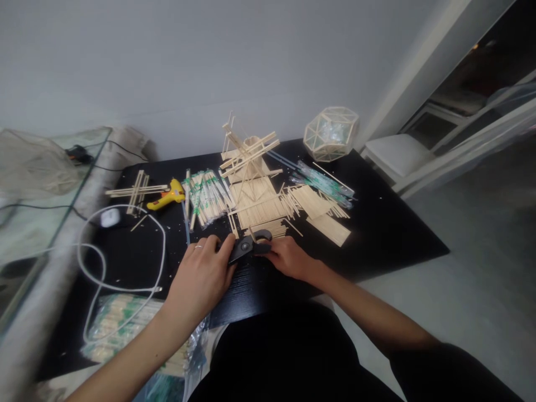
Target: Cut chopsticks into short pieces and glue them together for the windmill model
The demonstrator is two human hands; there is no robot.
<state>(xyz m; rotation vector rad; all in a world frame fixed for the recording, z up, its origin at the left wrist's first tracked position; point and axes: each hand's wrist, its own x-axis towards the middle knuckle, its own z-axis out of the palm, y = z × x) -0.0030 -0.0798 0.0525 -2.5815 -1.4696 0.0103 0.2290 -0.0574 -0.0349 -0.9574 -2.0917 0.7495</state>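
Note:
My left hand (204, 274) is closed around the handles of black pruning shears (246, 246), whose curved jaws point right. Between the jaws a thin wooden stick (252, 234) partly shows. My right hand (292, 258) is closed in a pinch right beside the jaw tips; its fingertips probably grip a stick, but the shears hide most of it. Just beyond both hands lies a row of bare wooden sticks (259, 204) side by side. A framework of glued sticks (250, 162) stands on them.
On the black table (389, 223) lie a yellow glue gun (168, 195), crossed sticks (137, 192), wrapped chopsticks (206, 195), flat stick panels (329, 230) and a looped white cable (164, 245). A geometric stick ball (332, 134) sits at back right. More packaged chopsticks (121, 321) lie front left.

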